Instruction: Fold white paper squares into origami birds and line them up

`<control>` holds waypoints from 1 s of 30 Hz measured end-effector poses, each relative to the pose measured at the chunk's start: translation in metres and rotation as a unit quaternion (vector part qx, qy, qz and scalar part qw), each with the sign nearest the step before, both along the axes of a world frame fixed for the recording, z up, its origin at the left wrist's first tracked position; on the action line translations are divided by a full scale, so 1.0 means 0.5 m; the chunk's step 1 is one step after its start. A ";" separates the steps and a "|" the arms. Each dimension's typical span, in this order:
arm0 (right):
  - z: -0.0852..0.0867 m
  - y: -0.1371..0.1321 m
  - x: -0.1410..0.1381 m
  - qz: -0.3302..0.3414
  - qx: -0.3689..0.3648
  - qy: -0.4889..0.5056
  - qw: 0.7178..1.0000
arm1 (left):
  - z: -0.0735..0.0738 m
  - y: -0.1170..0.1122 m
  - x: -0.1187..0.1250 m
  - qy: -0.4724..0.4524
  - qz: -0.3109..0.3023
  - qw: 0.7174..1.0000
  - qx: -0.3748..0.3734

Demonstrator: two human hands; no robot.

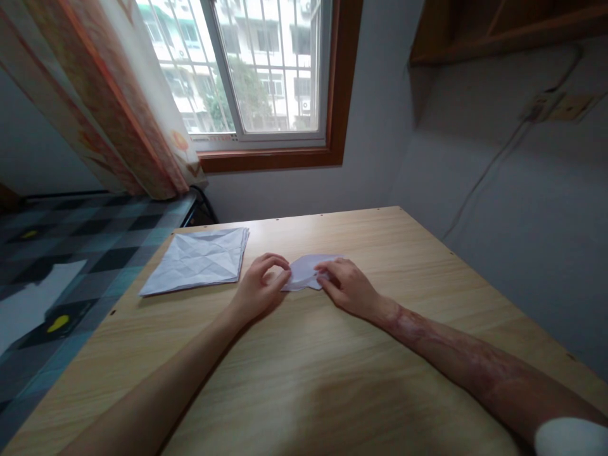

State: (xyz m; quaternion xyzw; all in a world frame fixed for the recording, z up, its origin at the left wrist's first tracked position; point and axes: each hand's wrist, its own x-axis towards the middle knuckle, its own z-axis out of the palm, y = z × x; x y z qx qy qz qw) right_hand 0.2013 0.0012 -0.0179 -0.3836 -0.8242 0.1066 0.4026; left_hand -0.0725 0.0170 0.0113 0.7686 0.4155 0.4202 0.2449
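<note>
A small folded sheet of pale paper (302, 271) lies on the wooden table (304, 361) between my two hands. My left hand (263, 282) pinches its left edge, thumb and forefinger curled together into a ring. On the right side, my right hand (350, 282) is closed on the paper with its thumb and bent fingers, covering much of that end. To the left of my left hand is a stack of creased white paper sheets (194, 256), its top sheet marked with crossing fold lines.
Left of the table is a bed with a checked cover (133, 221), where loose white paper (42, 304) lies. A barred window (275, 76) and a patterned curtain (114, 95) are behind. A cable (484, 171) hangs from a wall socket (570, 106) at right, below a wooden shelf (513, 44).
</note>
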 end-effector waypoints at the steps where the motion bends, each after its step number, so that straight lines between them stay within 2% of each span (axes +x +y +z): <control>1: 0.001 0.000 0.000 0.005 -0.007 -0.005 1.000 | 0.005 -0.005 0.002 0.028 -0.008 0.999 0.036; 4: 0.005 0.000 0.000 0.040 -0.023 -0.014 0.999 | 0.008 -0.012 0.007 0.105 -0.040 0.990 0.086; 7: 0.006 0.002 0.002 0.076 -0.043 -0.005 0.996 | -0.004 -0.006 0.005 0.141 -0.061 0.985 0.075; 10: 0.001 0.008 0.004 0.087 -0.071 0.006 0.994 | -0.009 0.002 -0.002 0.128 -0.095 0.987 0.026; 14: -0.002 0.011 0.004 0.086 -0.095 0.019 0.992 | 0.001 0.005 -0.010 0.076 -0.125 0.986 -0.084; 16: -0.001 0.011 0.003 0.082 -0.099 0.020 0.991 | 0.006 0.007 -0.011 0.060 -0.131 0.984 -0.108; 20: -0.001 0.011 0.002 0.069 -0.100 0.030 0.992 | 0.009 0.008 -0.006 0.046 -0.120 0.987 -0.102; 24: -0.003 0.011 0.003 0.067 -0.063 0.026 0.995 | 0.009 -0.001 0.001 0.041 -0.103 0.990 -0.087; 30: -0.003 0.009 0.004 0.004 0.021 -0.033 0.999 | -0.002 -0.002 0.002 0.120 -0.047 0.992 0.007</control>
